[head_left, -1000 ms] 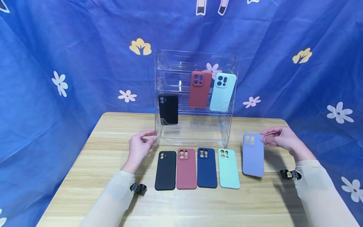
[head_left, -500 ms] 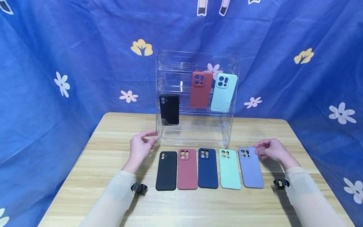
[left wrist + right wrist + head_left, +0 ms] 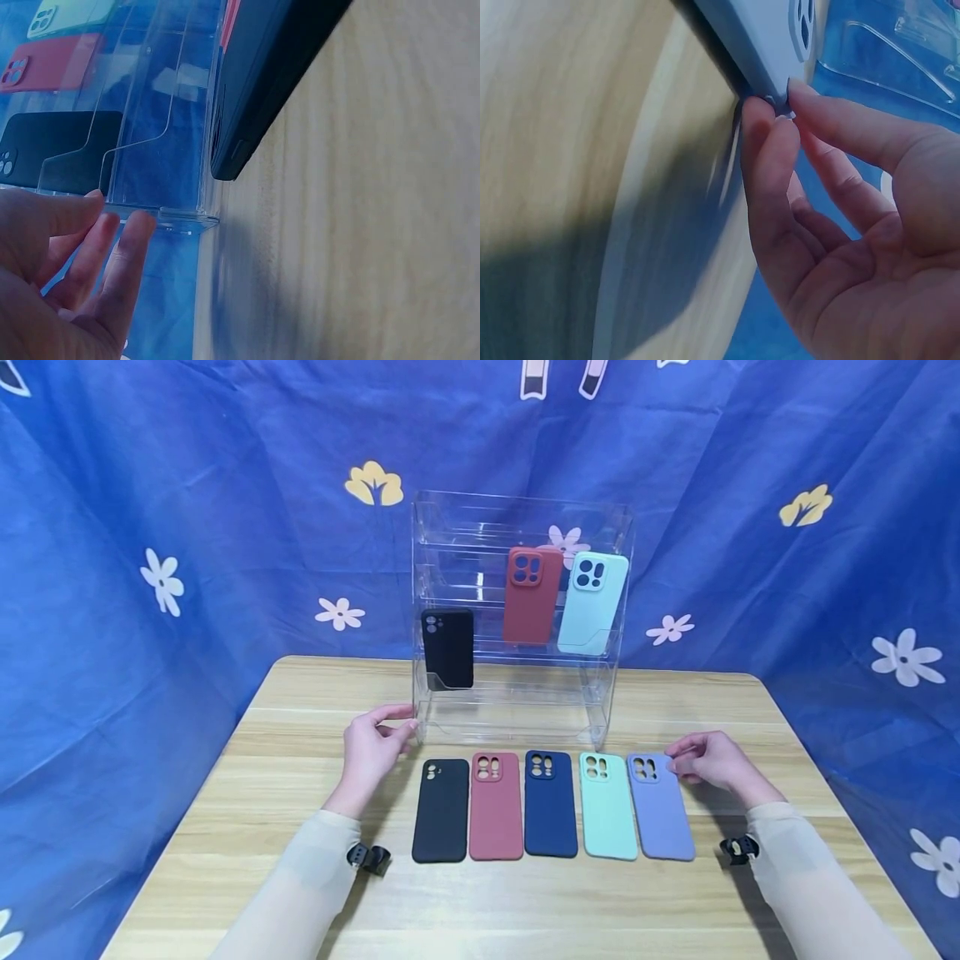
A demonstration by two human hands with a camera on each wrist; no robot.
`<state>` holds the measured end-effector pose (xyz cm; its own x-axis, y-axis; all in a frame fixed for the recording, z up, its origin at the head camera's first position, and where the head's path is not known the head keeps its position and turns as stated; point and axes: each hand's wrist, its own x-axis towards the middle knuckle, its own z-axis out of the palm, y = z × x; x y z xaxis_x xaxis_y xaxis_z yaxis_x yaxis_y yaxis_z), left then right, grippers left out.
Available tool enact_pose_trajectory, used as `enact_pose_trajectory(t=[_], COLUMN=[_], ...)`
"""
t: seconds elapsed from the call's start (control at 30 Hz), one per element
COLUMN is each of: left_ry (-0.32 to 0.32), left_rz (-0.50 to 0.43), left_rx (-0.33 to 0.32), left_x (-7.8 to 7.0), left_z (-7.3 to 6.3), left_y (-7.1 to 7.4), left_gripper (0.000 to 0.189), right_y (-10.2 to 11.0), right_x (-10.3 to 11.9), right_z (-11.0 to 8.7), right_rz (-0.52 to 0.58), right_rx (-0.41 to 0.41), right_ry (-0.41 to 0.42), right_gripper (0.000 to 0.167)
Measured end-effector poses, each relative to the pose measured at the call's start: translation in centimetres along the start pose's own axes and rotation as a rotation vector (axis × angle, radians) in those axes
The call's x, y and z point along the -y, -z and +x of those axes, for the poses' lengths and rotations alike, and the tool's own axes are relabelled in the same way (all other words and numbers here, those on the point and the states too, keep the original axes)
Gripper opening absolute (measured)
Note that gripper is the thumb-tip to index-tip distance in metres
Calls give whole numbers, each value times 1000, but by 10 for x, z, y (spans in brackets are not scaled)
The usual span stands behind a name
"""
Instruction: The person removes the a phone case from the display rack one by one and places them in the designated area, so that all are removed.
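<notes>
At the right end of a row on the table, a lavender phone case lies with its upper right corner pinched between the thumb and fingers of my right hand. The right wrist view shows the thumb and fingertips on the lavender case's corner. My left hand holds the lower left edge of a clear tiered display rack, thumb in front. Beside the lavender case lie a mint case, a navy case, a dusty-red case and a black case.
The rack's tiers hold a black case at left, a red case and a pale aqua case at right. A blue patterned cloth hangs behind the wooden table.
My right hand has lowered the lavender case from a raised position onto the table and shifted it slightly left, beside the mint case. My left hand has stayed at the rack.
</notes>
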<state>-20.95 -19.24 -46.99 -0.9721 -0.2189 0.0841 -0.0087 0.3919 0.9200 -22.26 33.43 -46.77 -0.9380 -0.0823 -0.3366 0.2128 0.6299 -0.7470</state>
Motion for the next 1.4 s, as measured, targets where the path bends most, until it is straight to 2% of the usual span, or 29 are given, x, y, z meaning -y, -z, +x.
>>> enact_pose_trajectory(t=[0.33,0.57,0.73,0.87,1.13,1.4], left_ry=[-4,0,4,-5,-22,0], left_rz=[-10,-3,-6,-16,-21,-13], left_rx=[0,4,11,4,-8,15], left_x=[0,-1,-2,0,4,3], left_z=[1,-1,-2,0,3,1], left_y=[-1,-1,-1,-1,4,3], left_gripper=[26,27,27,26,26,28], right_y=[-5,-12,-29,-46,-86,-115], right_x=[0,21,54,88,158,208], right_z=[-2,-10,-18,-21,-18,-4], right_rz=[-98,-283,-318,-304,-181,-43], right_rx=[-76,-179,-202,-203,-270,-328], right_ry=[5,79,193,295,467,562], right_gripper=[19,15,10,8,12,16])
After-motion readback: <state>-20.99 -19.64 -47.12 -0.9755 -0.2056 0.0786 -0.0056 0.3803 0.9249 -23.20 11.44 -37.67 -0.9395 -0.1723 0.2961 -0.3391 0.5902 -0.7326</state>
